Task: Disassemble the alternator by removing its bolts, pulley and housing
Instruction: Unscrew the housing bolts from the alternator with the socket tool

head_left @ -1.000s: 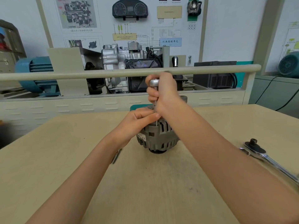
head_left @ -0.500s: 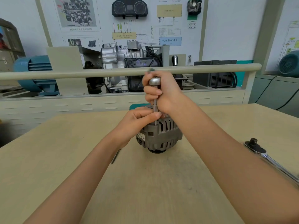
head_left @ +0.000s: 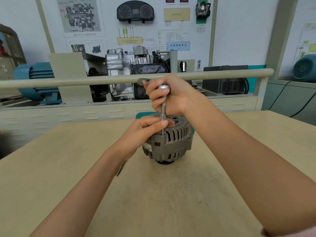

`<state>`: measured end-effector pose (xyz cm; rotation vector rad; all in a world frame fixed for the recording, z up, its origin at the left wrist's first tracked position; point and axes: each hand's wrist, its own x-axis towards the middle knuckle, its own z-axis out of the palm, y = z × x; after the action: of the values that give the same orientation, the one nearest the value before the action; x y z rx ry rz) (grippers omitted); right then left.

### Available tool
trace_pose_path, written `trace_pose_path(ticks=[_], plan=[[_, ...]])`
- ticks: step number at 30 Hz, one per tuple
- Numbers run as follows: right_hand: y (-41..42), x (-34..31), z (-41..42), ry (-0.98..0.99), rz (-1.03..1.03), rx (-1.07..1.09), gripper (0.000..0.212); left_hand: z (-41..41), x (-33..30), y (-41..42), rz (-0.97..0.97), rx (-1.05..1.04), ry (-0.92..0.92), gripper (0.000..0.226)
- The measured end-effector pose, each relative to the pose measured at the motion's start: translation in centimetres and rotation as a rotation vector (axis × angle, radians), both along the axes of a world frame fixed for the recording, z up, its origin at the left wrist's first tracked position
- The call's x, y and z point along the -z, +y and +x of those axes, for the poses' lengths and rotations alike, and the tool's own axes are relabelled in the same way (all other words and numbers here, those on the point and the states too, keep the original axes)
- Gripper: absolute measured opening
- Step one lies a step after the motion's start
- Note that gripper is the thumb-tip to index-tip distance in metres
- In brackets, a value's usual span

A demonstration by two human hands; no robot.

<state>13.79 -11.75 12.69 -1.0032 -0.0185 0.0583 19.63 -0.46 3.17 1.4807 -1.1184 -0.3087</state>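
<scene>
Head view: a grey ribbed metal alternator (head_left: 171, 144) stands on end at the middle of the pale wooden table (head_left: 51, 168), its dark pulley end down against the surface. Right hand (head_left: 169, 94) is curled round the top of a slim upright steel socket driver (head_left: 163, 110) whose tip enters the alternator's near upper edge. Left hand (head_left: 145, 129) pinches the driver's lower shaft, resting against the housing.

A beige workbench (head_left: 51, 177) fronts a rail (head_left: 68, 81). Behind it sit a cutaway gearbox (head_left: 130, 65), a blue electric motor (head_left: 34, 79) and a wall board with an instrument cluster (head_left: 135, 11).
</scene>
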Motion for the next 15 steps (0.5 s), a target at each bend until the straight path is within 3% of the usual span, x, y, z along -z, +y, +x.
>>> trace_pose_path(ticks=[3, 6, 8, 9, 12, 15], plan=[[0.9, 0.0, 0.0, -0.027, -0.054, 0.115, 0.027, -0.1, 0.0, 0.0, -0.020, -0.020, -0.001, 0.020], [2.9, 0.8, 0.7, -0.106, -0.050, 0.646, 0.020, -0.1, 0.2, -0.2, -0.041, -0.036, -0.016, 0.016], [3.8, 1.4, 0.8, -0.191, 0.024, 0.897, 0.014, 0.0, 0.4, -0.4, -0.045, -0.053, -0.045, 0.031], [3.8, 1.4, 0.8, -0.201, 0.033, 0.907, 0.014, 0.0, 0.4, -0.4, -0.047, -0.053, -0.051, 0.036], [2.9, 0.8, 0.4, -0.114, -0.102, 0.649, 0.023, 0.0, 0.2, -0.3, -0.041, -0.007, 0.004, 0.016], [1.3, 0.2, 0.3, -0.071, -0.128, 0.234, 0.034, 0.3, 0.1, -0.1, -0.004, 0.027, 0.010, 0.035]])
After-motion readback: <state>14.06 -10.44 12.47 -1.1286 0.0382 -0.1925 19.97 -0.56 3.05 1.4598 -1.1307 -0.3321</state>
